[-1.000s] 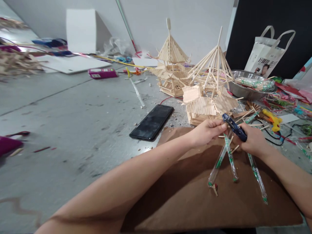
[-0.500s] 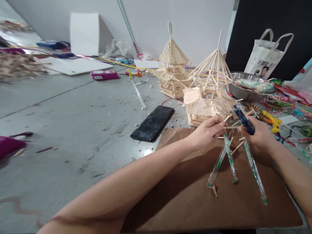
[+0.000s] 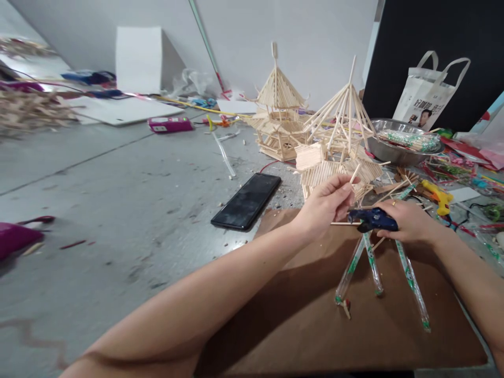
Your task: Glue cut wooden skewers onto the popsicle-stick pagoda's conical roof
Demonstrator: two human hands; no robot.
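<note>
left hand (image 3: 323, 206) pinches a short wooden stick (image 3: 355, 172) between thumb and forefinger, one end jutting above them; right hand (image 3: 411, 220) grips dark blue pliers (image 3: 374, 219) just beside the left fingers.

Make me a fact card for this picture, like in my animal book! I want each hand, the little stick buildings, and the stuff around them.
Left hand: pinches a wooden stick
Right hand: grips a dark blue tool
Back building: pointed roof covered with sticks
Front building: bare sticks meeting at a point on top
On the brown sheet: clear-and-green wrappers
Left of the front building: black phone
Right side: metal bowl, yellow glue gun
</note>
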